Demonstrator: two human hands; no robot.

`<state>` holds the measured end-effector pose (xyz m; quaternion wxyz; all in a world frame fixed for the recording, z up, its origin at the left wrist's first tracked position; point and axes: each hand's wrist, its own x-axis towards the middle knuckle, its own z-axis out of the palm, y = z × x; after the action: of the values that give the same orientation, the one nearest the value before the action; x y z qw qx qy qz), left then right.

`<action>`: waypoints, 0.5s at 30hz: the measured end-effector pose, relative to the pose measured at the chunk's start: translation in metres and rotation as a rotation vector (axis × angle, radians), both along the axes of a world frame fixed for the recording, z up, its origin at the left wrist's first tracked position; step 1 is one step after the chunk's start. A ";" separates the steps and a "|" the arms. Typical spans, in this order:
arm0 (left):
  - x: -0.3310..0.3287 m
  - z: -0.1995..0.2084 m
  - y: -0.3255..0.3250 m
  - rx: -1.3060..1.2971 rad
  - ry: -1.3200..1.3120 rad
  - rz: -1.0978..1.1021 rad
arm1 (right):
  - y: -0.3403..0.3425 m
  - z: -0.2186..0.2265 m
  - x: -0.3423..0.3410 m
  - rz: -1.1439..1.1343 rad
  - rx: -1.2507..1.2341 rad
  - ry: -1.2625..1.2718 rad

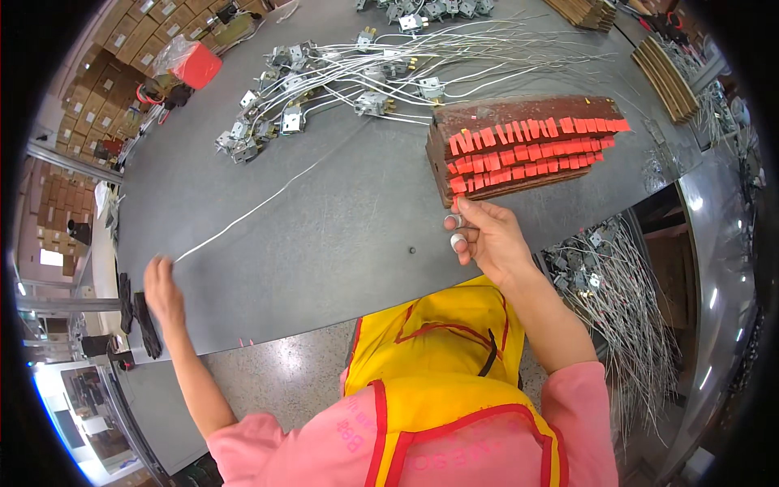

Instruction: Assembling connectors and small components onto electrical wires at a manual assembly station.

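My left hand point(165, 294), slightly blurred, is closed at the end of a white wire point(251, 213) near the table's left edge. The wire runs taut-looking across the grey table towards a pile of metal parts with white wires point(324, 77). My right hand point(497, 242) pinches a small red tape piece point(457, 202) between thumb and forefinger, at the lower left corner of a dark brown block point(527, 108). Several rows of red tape strips point(527, 152) line the block's stepped front. White wraps point(458, 240) cover two of my right fingertips.
More metal parts point(438, 10) lie at the far edge. A red container point(197, 65) stands far left. Corrugated brown pieces point(665, 79) sit at the right. Below the table's right side hangs a heap of wired parts point(621, 316). Dark gloves point(146, 325) hang at the left edge.
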<state>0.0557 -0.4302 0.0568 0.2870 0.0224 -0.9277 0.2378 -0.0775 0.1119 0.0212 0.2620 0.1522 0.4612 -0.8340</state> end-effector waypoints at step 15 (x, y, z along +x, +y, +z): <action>0.075 0.031 -0.006 -0.287 0.200 0.357 | 0.022 0.003 0.027 -0.061 0.126 0.172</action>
<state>0.1309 -0.4359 0.0874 0.3310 0.1681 -0.8328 0.4107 -0.0505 0.1337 0.0238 0.1861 0.1101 0.5286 -0.8209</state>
